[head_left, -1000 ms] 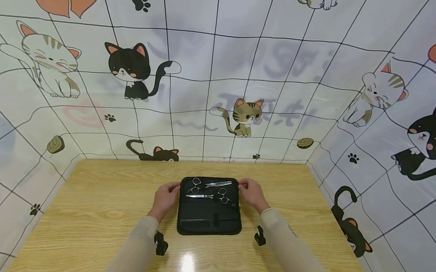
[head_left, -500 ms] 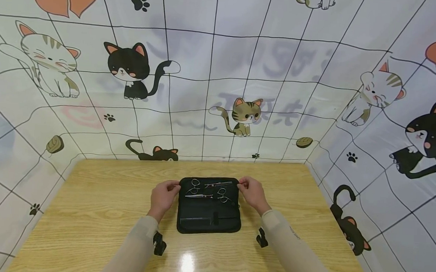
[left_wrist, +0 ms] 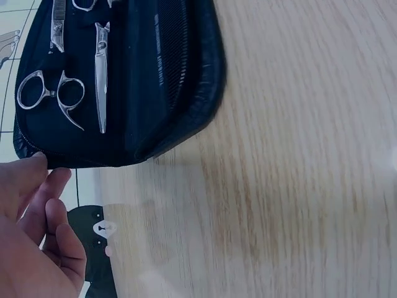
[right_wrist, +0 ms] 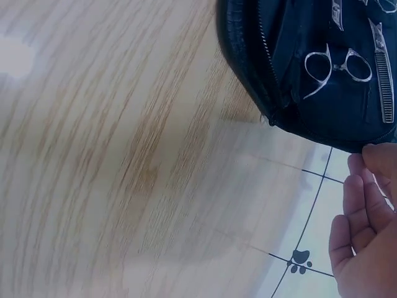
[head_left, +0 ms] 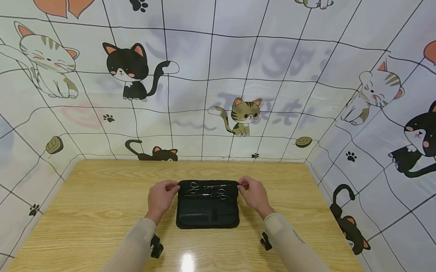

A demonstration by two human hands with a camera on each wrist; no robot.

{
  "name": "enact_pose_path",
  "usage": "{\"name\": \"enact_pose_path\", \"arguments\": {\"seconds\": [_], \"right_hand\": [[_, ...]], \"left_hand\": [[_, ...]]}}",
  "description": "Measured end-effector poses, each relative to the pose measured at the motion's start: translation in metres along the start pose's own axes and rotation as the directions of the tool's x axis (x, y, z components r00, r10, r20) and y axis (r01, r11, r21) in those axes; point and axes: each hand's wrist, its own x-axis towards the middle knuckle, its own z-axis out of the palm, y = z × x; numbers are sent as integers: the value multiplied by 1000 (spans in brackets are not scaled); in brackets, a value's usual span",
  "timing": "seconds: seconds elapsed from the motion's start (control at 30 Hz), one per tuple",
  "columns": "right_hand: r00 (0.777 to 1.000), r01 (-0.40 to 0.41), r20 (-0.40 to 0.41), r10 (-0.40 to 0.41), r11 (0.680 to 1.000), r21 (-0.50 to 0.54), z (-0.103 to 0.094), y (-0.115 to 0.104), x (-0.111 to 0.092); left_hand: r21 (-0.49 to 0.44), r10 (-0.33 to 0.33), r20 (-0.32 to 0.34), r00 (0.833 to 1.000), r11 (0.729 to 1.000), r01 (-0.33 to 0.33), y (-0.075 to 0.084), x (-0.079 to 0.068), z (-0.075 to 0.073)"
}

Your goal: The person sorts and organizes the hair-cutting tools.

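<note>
The black case (head_left: 195, 218) is positioned open on the desk (head_left: 106, 212), between the two hands and toward the far edge. The far left corner of the case is pinched between the thumb and fingers of the left hand (head_left: 161, 198); the far right corner is pinched likewise by the right hand (head_left: 255, 194). The grip is therefore closed on the case at both sides. The far part of the case is held tilted up, while the near part is supported by the desk.

Two pairs of scissors are carried inside the far part, set in opposite directions. On the toothed scissors (right_wrist: 384, 81), the blade is directed to the right; on the plain scissors (left_wrist: 101, 74), the blade is directed to the left. White lettering (left_wrist: 159, 49), too small to be read, is printed inside the near part.

Beige sleeves (head_left: 130, 248) are worn on both arms, and a black device (head_left: 156, 246) is seen at the left wrist. The desk is enclosed by a white gridded cloth (head_left: 192, 60) printed with cartoon cats.
</note>
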Motion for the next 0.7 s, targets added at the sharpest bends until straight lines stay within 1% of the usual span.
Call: {"name": "enact_pose_path", "arguments": {"seconds": [0.17, 0.27, 0.4, 0.5, 0.63, 0.7], "right_hand": [[999, 37, 2, -37, 999, -14, -2, 1, -4], [998, 62, 14, -62, 998, -23, -2, 2, -6], [994, 108, 34, -106, 993, -53, -3, 1, -9], [991, 127, 47, -124, 989, -80, -4, 1, -12], [991, 123, 66, -117, 988, -95, -5, 1, -17], [991, 112, 80, -106, 990, -85, -6, 1, -19]], "left_hand": [[4, 29, 7, 1000, 1000, -29, -3, -4, -2], [-3, 59, 6, 998, 998, -59, -6, -7, -4], [-9, 93, 24, 995, 996, -93, -11, -11, -5], [-13, 116, 44, 992, 993, -116, -15, -13, -5], [-29, 155, 62, 986, 988, -153, -18, -16, -7], [-37, 168, 77, 983, 986, -165, -19, -18, -9]]}}
